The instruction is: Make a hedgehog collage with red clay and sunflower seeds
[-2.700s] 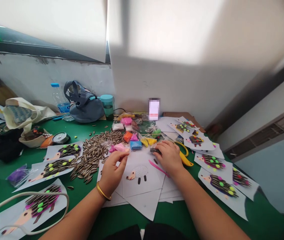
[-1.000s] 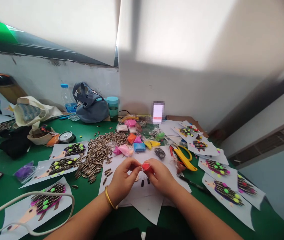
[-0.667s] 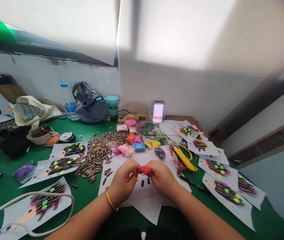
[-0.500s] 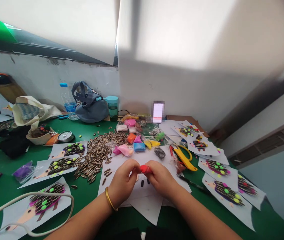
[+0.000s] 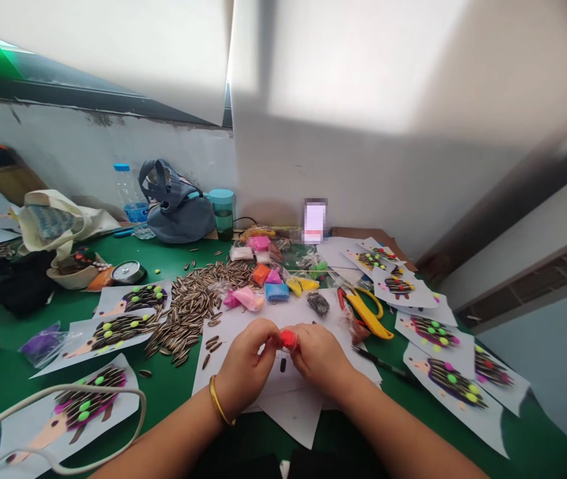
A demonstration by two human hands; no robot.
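A small red lump (image 5: 289, 339), which looks like clay in thin wrap, is pinched between my two hands above white paper (image 5: 291, 426). My left hand (image 5: 252, 356), with a gold bangle at the wrist, closes its fingertips on the lump's left side. From the right, my right hand (image 5: 319, 352) wraps its fingers round it. A short black mark or piece (image 5: 282, 364) shows on the paper between the hands. Just beyond them lie a dark wrapped lump (image 5: 318, 304) and a blue packet (image 5: 276, 292). My hands hide part of the paper.
Striped seeds (image 5: 188, 306) are heaped left of the paper. Hedgehog pictures (image 5: 450, 386) lie on both sides. Yellow-handled scissors (image 5: 369, 316) and a black pen (image 5: 383, 364) rest at the right. A white cable (image 5: 141, 412) loops at front left. A bag (image 5: 181, 209) stands at the back.
The red lump has shifted slightly left and looks rounder, with more of it showing. The fingers of my right hand have turned a little around it. The view has moved slightly.
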